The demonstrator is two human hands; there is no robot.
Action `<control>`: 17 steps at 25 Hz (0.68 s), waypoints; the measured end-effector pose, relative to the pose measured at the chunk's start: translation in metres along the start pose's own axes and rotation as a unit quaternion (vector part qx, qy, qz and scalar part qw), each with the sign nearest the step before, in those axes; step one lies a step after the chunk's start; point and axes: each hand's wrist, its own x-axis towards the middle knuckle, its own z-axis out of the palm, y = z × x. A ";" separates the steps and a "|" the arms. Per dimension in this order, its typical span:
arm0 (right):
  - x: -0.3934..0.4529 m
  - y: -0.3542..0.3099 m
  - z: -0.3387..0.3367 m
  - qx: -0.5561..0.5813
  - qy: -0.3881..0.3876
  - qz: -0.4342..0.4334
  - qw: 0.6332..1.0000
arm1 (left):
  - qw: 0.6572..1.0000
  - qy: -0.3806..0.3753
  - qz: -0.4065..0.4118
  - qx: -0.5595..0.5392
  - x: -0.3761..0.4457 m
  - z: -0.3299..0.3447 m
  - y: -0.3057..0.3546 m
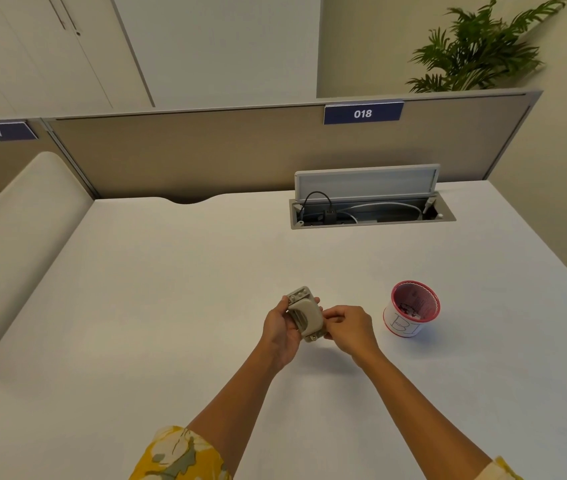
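A small beige plastic device (306, 315) with a ridged curved face and screw tabs at both ends is held just above the white desk (157, 306). My left hand (280, 329) grips it from the left side, fingers curled behind it. My right hand (349, 325) pinches its right edge with thumb and fingertips. To the right stands a small paper cup (410, 313) with a red rim and a printed white side; small dark bits lie inside, too small to tell what they are.
An open cable hatch (372, 211) with its lid raised and cords inside sits at the desk's far side, under a beige partition labelled 018 (363, 113). A rounded white divider (15, 244) borders the desk's left edge. A potted plant (479, 53) stands behind the partition.
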 end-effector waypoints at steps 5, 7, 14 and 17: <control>0.005 -0.009 -0.011 0.023 -0.059 0.019 0.998 | 0.997 0.015 0.008 0.074 0.006 -0.008 0.010; 0.009 -0.011 -0.017 0.059 -0.063 0.037 0.996 | 0.993 0.014 0.012 0.118 0.007 -0.012 0.017; 0.006 -0.008 -0.007 0.280 -0.077 0.067 0.954 | 0.997 0.042 0.054 0.027 0.013 -0.013 0.023; 0.000 -0.004 0.004 0.270 -0.099 0.063 0.956 | 0.995 0.062 0.072 0.013 0.016 -0.016 0.019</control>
